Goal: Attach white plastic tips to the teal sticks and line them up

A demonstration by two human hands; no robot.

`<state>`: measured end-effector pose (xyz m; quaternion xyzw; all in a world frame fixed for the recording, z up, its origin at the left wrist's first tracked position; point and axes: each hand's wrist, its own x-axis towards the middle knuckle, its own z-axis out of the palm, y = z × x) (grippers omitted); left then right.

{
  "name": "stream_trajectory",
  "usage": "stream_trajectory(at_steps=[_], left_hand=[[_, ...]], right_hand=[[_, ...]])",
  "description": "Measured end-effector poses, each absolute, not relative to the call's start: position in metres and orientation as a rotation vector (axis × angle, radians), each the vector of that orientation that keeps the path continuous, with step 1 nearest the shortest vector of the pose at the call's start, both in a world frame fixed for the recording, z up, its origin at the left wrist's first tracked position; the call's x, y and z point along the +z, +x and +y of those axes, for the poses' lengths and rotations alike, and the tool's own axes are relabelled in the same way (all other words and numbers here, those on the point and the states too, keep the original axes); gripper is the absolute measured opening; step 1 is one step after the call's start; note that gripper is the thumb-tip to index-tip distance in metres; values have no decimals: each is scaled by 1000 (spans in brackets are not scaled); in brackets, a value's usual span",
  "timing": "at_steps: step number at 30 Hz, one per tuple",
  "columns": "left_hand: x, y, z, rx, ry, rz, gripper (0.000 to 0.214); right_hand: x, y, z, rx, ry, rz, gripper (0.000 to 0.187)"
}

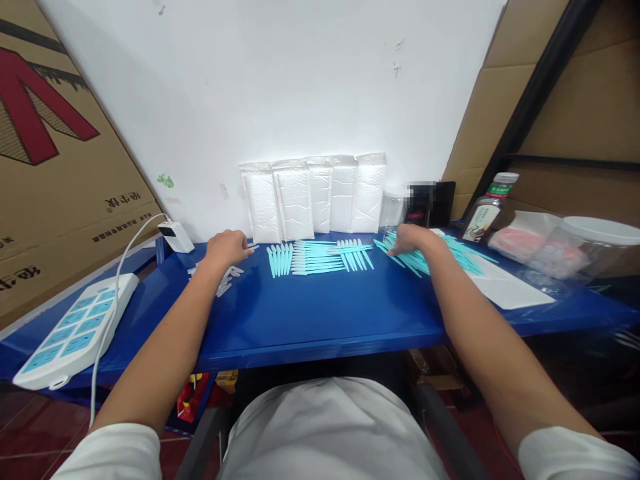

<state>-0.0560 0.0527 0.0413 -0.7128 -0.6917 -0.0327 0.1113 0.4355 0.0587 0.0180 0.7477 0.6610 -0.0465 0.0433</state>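
Observation:
My left hand [227, 248] is at the left of the blue table, fingertips pinched on a small clear cap [254, 247]. Beneath and beside it lie several loose clear caps [227, 283]. At the right, my right hand [409, 239] reaches down into a loose pile of thin turquoise sticks [460, 253], its thumb and fingers closed on a stick at the pile's left side. Between my hands, capped turquoise sticks [323, 258] lie in neat rows, some upright and some sideways. The exact kind of stick is too small to tell.
White padded envelopes [295, 203] lean on the wall behind the rows. A power strip [80, 327] with a white cable lies at the left. A sauce bottle [490, 207], a clear tub [590, 243] and a white sheet [515, 287] are at the right.

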Motion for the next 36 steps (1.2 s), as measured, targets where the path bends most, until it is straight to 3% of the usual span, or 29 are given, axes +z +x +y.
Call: stream_trajectory(at_steps=[6, 11, 16, 24, 31, 36], left_hand=[[39, -74, 64, -135, -2124, -2046, 33], [43, -91, 73, -107, -2417, -2095, 34], [49, -107, 75, 3, -2526, -2239, 40], [43, -104, 72, 15, -2659, -2284, 35], [27, -87, 78, -222, -2868, -2090, 46], [26, -59, 69, -704, -2976, -1801, 48]], right_hand=[[23, 430, 53, -151, 2345, 2137, 28], [25, 422, 51, 49, 2494, 2404, 28], [26, 409, 47, -44, 2435, 2627, 19], [24, 401, 45, -164, 2359, 2701, 26], [17, 394, 52, -166, 2207, 2919, 28], [15, 384, 51, -131, 2212, 2933, 23]])
